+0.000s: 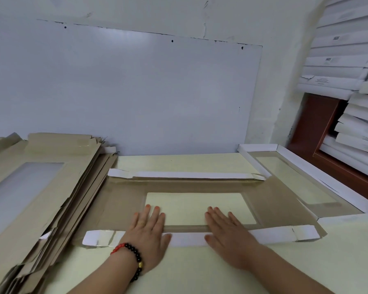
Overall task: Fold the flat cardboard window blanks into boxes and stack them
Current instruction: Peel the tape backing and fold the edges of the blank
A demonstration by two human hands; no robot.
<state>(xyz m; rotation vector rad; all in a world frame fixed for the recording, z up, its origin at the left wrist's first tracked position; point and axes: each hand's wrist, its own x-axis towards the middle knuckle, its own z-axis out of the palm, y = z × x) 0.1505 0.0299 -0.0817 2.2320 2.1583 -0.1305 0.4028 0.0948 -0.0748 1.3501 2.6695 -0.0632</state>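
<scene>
A flat brown cardboard window blank (278,206) lies on the pale yellow table in front of me, its clear window in the middle. Its far flap (189,175) and near flap (270,235) are folded over and show white. My left hand (149,232) and my right hand (227,232) lie flat, fingers straight, pressing on the near flap and the edge of the window. A pile of flat brown blanks (40,187) lies at the left. A folded box (306,177) with white walls sits at the right.
The pale yellow table (200,272) runs up to a white wall with a whiteboard (125,92). Several white folded boxes (344,60) are stacked high at the far right, above a brown wooden frame (312,128).
</scene>
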